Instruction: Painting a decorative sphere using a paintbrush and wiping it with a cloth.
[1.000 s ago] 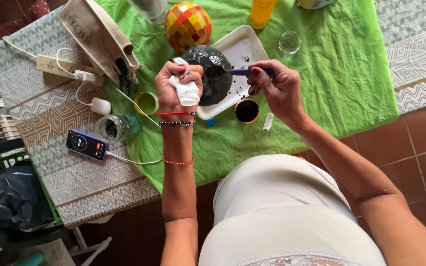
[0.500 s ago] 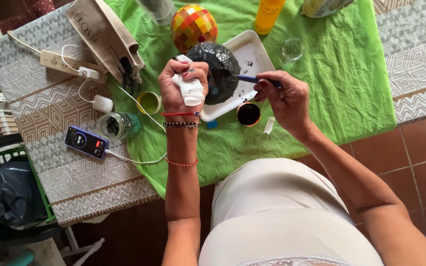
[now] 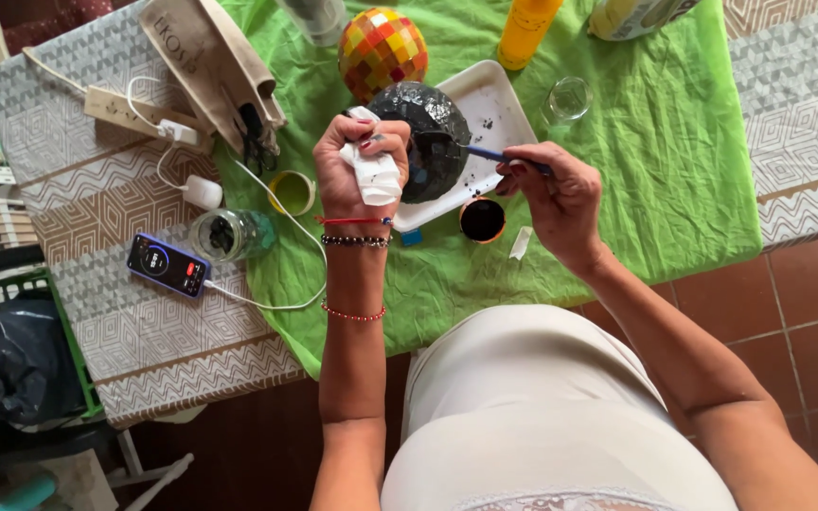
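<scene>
Head view. Your left hand grasps the black mosaic ball from its near-left side, with a crumpled white tissue pinched between palm and ball. The ball sits over the near-left corner of the white tray.

Your right hand, right of the ball, is closed on a thin blue-handled brush; its tip touches the ball's right side.

Hazards, judged from this position:
- The small pot of dark paint stands just in front of the ball, open and close under your right wrist. A dropped wrist could tip it onto the green cloth.
- Wet dark coating may transfer to the tissue or to your fingers if the grip shifts.
- The multicoloured mosaic ball lies just behind the ball; a stray stroke could mark it.
</scene>
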